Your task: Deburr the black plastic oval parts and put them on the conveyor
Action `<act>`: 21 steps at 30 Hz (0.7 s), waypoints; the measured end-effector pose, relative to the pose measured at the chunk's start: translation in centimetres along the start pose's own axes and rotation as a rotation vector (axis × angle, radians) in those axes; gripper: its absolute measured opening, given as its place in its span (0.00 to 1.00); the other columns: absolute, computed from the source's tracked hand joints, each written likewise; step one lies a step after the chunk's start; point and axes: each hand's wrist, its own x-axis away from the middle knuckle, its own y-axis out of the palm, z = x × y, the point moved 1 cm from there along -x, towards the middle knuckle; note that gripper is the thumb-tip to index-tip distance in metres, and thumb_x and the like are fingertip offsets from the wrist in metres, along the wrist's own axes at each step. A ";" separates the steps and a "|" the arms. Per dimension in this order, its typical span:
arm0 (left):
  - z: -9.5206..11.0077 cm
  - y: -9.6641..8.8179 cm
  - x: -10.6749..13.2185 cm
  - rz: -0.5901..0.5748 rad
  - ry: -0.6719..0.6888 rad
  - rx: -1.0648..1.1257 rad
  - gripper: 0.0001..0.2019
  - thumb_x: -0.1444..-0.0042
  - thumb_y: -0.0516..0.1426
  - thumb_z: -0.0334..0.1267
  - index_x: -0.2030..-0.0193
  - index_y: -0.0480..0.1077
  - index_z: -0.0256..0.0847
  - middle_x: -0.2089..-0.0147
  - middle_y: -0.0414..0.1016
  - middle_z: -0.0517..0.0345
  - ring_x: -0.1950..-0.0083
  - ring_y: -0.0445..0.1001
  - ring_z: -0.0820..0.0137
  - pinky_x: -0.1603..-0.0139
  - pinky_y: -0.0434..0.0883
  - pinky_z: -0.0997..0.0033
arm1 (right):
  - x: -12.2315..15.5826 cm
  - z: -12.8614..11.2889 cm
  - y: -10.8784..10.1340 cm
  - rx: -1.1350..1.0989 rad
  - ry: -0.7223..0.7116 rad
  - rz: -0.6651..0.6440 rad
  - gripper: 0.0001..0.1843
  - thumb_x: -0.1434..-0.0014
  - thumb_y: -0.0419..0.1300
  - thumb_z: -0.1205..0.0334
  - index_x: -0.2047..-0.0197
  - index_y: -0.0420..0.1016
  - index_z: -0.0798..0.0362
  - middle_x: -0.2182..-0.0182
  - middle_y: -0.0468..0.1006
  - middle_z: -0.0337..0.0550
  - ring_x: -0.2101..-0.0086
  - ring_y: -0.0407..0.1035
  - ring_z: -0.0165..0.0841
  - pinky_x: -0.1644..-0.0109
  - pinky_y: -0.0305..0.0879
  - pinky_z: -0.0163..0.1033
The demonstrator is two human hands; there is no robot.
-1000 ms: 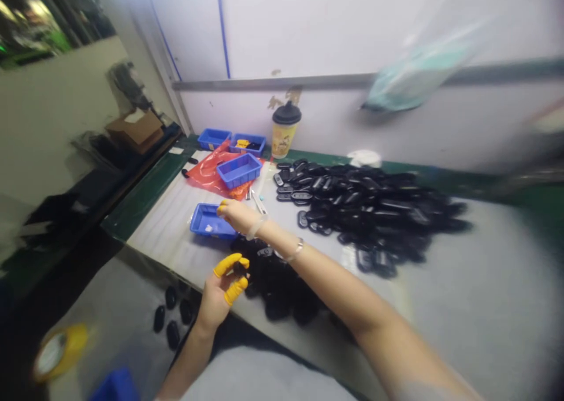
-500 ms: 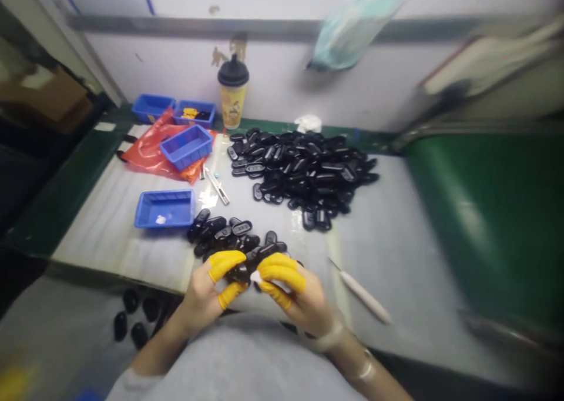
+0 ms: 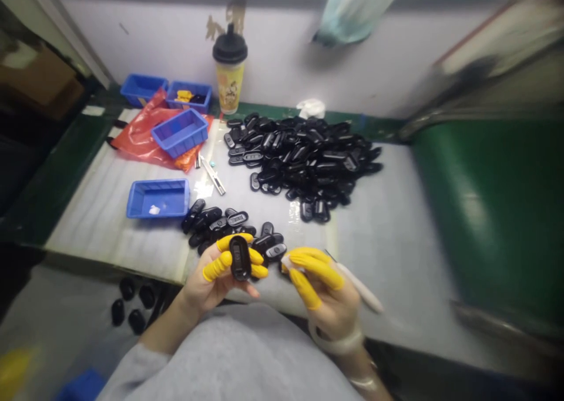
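Note:
My left hand (image 3: 220, 271), with yellow finger cots, holds a black oval key-fob shell (image 3: 240, 258) upright between its fingertips. My right hand (image 3: 324, 289), also in yellow cots, is just to its right with fingers curled together in a pinch; something small and white shows at the fingertips, too small to name. A small heap of black shells (image 3: 220, 227) lies just beyond both hands. A much larger pile of black shells (image 3: 304, 157) covers the middle of the bench. A white-handled pick tool (image 3: 359, 286) lies by my right hand.
A blue tray (image 3: 156, 198) sits left of the small heap. More blue trays (image 3: 180, 132) rest on a red bag (image 3: 141, 139) at the back left. A lidded yellow cup (image 3: 229, 74) stands by the wall. Tweezers (image 3: 214, 174) lie near the trays. Several shells (image 3: 127, 307) lie below the bench edge.
My right hand came back from the blue tray to meet the left, then separated from the shell. The left hand now holds the shell alone, turned face up. The view swung right.

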 end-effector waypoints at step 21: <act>-0.8 1.0 -1.2 0.276 0.106 0.040 0.19 0.56 0.71 0.43 0.67 0.66 0.38 0.72 0.75 0.65 0.79 0.70 0.81 0.85 0.62 0.88 | -2.7 -3.1 2.5 0.229 -0.311 -0.014 0.15 0.42 0.62 0.75 0.52 0.75 0.52 0.63 0.79 0.46 0.64 0.76 0.35 0.61 0.77 0.42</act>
